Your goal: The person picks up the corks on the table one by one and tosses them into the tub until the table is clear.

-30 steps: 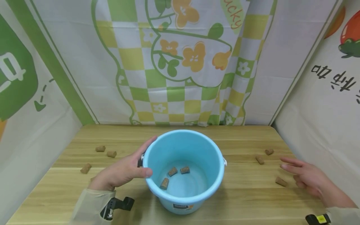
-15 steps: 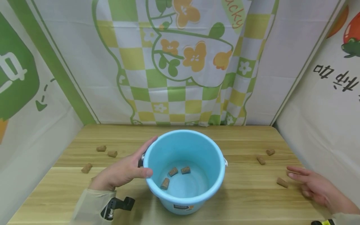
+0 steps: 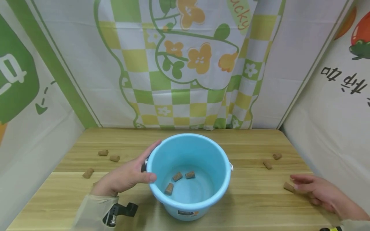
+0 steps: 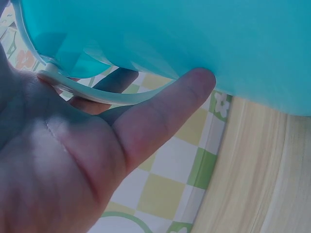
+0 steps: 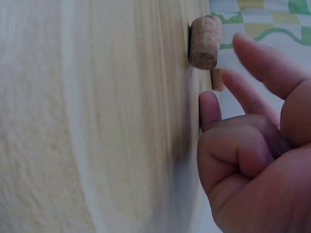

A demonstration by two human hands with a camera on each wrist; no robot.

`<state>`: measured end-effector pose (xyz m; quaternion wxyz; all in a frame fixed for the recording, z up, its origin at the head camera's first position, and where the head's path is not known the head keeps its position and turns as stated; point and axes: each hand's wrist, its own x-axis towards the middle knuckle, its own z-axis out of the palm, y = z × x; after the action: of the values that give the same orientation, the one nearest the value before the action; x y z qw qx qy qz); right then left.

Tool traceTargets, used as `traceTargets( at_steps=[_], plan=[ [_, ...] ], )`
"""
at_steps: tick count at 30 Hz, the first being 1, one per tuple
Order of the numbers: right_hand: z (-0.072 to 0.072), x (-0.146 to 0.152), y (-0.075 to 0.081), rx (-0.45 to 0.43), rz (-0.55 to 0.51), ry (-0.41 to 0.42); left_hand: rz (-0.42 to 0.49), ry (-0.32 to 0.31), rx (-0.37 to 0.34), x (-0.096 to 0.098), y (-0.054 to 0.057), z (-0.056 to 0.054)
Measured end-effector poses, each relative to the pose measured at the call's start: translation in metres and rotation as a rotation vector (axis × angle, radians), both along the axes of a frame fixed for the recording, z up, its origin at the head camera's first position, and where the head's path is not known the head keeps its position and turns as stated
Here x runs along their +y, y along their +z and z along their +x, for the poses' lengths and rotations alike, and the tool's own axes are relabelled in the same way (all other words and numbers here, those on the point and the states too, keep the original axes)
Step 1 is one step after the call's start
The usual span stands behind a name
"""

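Observation:
A light blue bucket [image 3: 192,149] stands upright on the wooden table. My left hand [image 3: 122,178] holds its left side, thumb at the rim; in the left wrist view the thumb [image 4: 160,116] lies against the outer wall, beside the white handle [image 4: 114,97]. Inside, several corks are visible at the bottom, one of them a cork [image 3: 189,175] toward the back. To the right, my right hand [image 3: 323,194] is beside a cork [image 3: 288,187]. The right wrist view shows this cork [image 5: 205,42] apart from the spread thumb and forefinger, with other fingers bent.
Two more corks, one nearer [image 3: 267,164] and one farther [image 3: 277,156], lie at the right. Several corks lie left of the bucket, including a cork [image 3: 88,173] near the arm. Printed cloth [image 3: 185,96] hangs behind the table [image 3: 254,202], with side walls left and right.
My right hand has come back toward me and down to the near right cork, its thumb and forefinger now beside it. The left hand and bucket have stayed put.

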<state>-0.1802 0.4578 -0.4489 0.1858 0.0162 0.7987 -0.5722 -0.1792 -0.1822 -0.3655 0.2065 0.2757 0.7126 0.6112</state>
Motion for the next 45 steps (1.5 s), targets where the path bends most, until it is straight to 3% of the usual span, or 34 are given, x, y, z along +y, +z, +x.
traceTargets(
  at_steps=[4,13,25,34,45],
  plan=[
    [0.001,-0.007,0.003,0.023,0.134,0.026,-0.002,0.002,0.005,0.0,0.0,0.0],
    [0.001,-0.014,0.006,0.045,0.287,0.04,-0.004,0.004,0.011,0.0,0.0,0.0],
    [0.003,-0.018,0.005,0.046,0.293,-0.003,-0.019,0.012,0.014,0.0,0.001,0.0],
    [0.001,-0.026,0.007,0.202,0.478,0.045,-0.011,0.013,0.012,0.0,0.0,0.0],
    [0.0,-0.023,0.005,0.215,0.461,-0.009,-0.012,0.001,0.015,-0.001,-0.001,0.0]
  ],
)
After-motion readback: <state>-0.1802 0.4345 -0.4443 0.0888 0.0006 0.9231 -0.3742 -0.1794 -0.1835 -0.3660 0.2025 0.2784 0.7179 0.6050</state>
